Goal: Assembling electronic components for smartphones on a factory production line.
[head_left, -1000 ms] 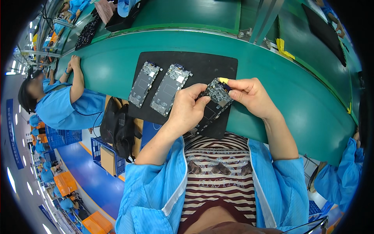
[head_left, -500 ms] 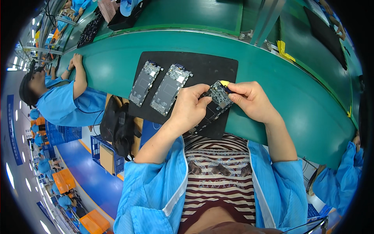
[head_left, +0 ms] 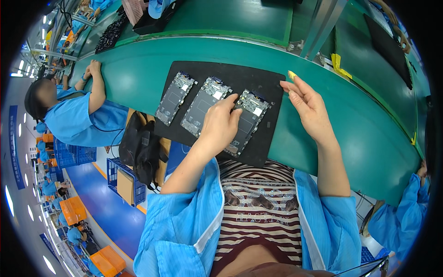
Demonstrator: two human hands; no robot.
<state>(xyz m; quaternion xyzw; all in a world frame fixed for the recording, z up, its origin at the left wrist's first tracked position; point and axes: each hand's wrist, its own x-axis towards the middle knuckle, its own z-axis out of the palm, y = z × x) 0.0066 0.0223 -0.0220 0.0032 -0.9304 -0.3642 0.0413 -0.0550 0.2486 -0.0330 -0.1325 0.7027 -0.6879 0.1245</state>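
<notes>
Three phone-sized circuit boards lie slanted side by side on a black mat [head_left: 272,138]: a left board [head_left: 175,98], a middle board [head_left: 200,108] and a right board [head_left: 249,117]. Each has a dark, flat lower part and dense small components at its far end. My left hand [head_left: 217,124] is at the near-left edge of the right board, thumb and forefinger closed about that edge; the palm hides part of it. Off the mat's right edge, my right hand [head_left: 309,108] is raised with nothing in it, fingers apart. Yellow covers one of its fingertips.
A green table [head_left: 350,138] spreads around the mat. Behind it a metal post [head_left: 320,27] stands near a strip of yellow tape [head_left: 340,67]. At left sits a co-worker [head_left: 76,111] in blue, with a black bag [head_left: 138,147] and a blue crate [head_left: 113,173] nearby.
The right board has gone from tilted between both hands to lying on the mat. My right hand has let go of it and moved up and right; my left hand has shifted slightly left.
</notes>
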